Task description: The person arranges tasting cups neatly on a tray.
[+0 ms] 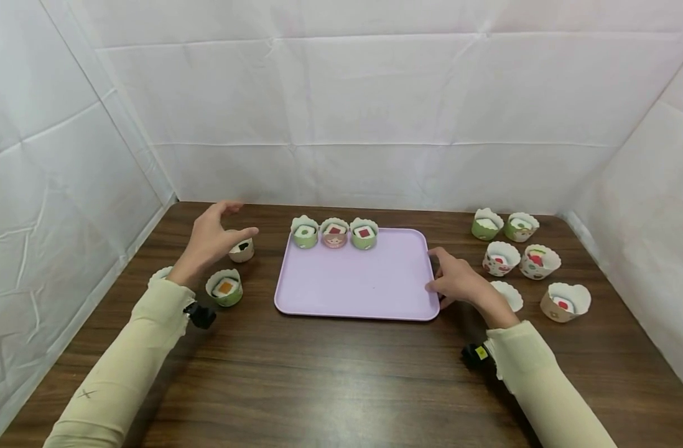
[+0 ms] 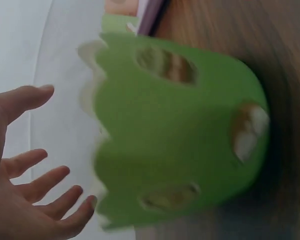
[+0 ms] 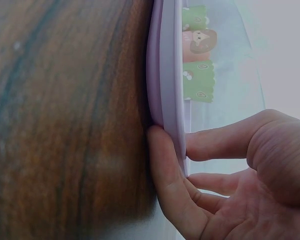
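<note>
My right hand (image 1: 459,280) grips the right edge of a lilac tray (image 1: 353,283). In the right wrist view its thumb lies on the rim and another finger is under it. Three paper baking cups stand along the tray's back left: a green one (image 1: 305,241), a pink one (image 1: 334,239) and another green one (image 1: 364,240), each holding a white piece with a coloured middle. Held in the air left of the tray, my left hand (image 1: 209,239) has its fingers spread. A pale cup (image 1: 242,254) with a dark-centred piece sits just below its thumb.
Nearer me stands a green cup (image 1: 225,292) with an orange-centred piece, large in the left wrist view; another cup (image 1: 161,274) is partly behind the left sleeve. Several filled cups (image 1: 537,260) stand at the right, one (image 1: 508,295) partly behind the right wrist. White sheets (image 1: 369,112) surround the wooden table (image 1: 319,379).
</note>
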Motion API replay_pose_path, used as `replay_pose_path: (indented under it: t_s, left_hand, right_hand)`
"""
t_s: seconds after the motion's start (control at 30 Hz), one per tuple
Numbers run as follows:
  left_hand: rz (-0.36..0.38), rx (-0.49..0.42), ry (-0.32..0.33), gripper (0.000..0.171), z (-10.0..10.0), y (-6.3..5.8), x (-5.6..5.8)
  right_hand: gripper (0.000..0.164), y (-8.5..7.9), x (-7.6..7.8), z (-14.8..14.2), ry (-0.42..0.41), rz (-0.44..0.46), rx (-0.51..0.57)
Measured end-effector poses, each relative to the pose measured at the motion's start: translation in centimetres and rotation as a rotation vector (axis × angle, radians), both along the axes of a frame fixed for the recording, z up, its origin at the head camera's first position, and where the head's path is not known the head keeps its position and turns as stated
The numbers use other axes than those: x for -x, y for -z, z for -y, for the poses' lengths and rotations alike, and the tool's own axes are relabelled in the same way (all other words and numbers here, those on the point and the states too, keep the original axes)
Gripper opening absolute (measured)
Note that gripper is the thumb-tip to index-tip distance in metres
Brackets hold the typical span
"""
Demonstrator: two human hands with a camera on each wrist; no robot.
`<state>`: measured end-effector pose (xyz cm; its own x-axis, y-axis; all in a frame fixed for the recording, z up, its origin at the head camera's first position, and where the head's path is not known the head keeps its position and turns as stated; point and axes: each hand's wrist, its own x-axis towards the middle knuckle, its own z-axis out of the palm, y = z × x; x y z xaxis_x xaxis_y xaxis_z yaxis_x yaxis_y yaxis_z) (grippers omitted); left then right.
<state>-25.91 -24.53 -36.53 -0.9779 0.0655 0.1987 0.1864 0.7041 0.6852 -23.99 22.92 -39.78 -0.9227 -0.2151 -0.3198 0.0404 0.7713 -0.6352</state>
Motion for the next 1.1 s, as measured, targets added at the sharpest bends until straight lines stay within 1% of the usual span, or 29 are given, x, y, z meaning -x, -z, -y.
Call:
replay_pose_path:
  t_s: [0.07,0.17,0.3,0.37,0.43,0.57,0.67,0.77,0.93,1.1]
  left_hand:
    - [0.056,0.004,-0.001,0.08,0.4,0.2,0.0]
    - [0.128,0.049,0.013,0.09,1.0,0.3,-0.1]
    - [0.184,0.113,0.035,0.094,1.4,0.6,0.0]
    - [0.203,0.127,0.042,0.094,1.5,0.8,0.1]
    - [0.216,0.136,0.047,0.093,1.6,1.0,0.2]
    - [0.212,0.153,0.057,0.091,1.8,1.6,0.3]
    - [0.209,0.163,0.056,0.089,1.8,2.1,0.4]
    - [0.221,0.171,0.052,0.087,1.8,2.4,0.5]
    - [0.25,0.166,0.047,0.084,1.9,2.4,0.7]
    - [0.256,0.162,0.045,0.078,1.9,2.4,0.7]
  right_hand:
    - [0.081,0.0,0.0,0.0,0.001,0.003,0.002]
    - [0.081,0.0,0.0,0.0,0.004,0.003,0.0]
    - [0.081,0.1,0.1,0.0,0.002,-0.002,0.0]
    - [0.082,0.1,0.1,0.0,0.001,-0.004,0.003]
    - [0.082,0.1,0.1,0.0,0.002,-0.006,0.005]
    - [0.081,0.1,0.1,0.0,0.004,-0.003,0.005]
    - [0.081,0.3,0.1,0.0,0.005,0.005,0.007]
    - [0.081,0.4,0.1,0.0,0.007,0.013,0.01]
    - [0.081,0.3,0.2,0.0,0.008,0.007,0.001]
    - [0.081,0.2,0.2,0.1,0.011,0.004,-0.003]
